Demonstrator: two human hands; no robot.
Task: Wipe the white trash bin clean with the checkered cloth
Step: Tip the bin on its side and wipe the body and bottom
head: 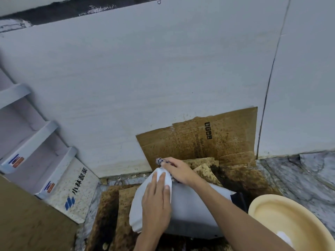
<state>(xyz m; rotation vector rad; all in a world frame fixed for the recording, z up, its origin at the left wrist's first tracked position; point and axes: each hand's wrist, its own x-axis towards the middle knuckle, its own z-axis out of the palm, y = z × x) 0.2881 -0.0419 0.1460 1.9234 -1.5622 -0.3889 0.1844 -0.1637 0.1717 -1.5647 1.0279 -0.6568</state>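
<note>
Nearest, the left hand (pixel 155 201) lies flat and open on the one white bin (pixel 181 211), which lies on its side on stained cardboard (pixel 233 145). Beyond, the right hand (pixel 178 171) clutches the one cloth (pixel 160 161) at the bin's far end. Best to brace firmly and rub in overlapping strokes. One basin (pixel 290 220) sits right.

White trash bin laid on its side, checkered cloth bunched at its far end

The white trash bin (pixel 190 212), smooth-walled and plain, is seen tipped over on stained cardboard near the wall, its length running from far left to near right. The checkered cloth (pixel 160 161), blue and white, is crumpled against the bin's far end, mostly covered.
</note>
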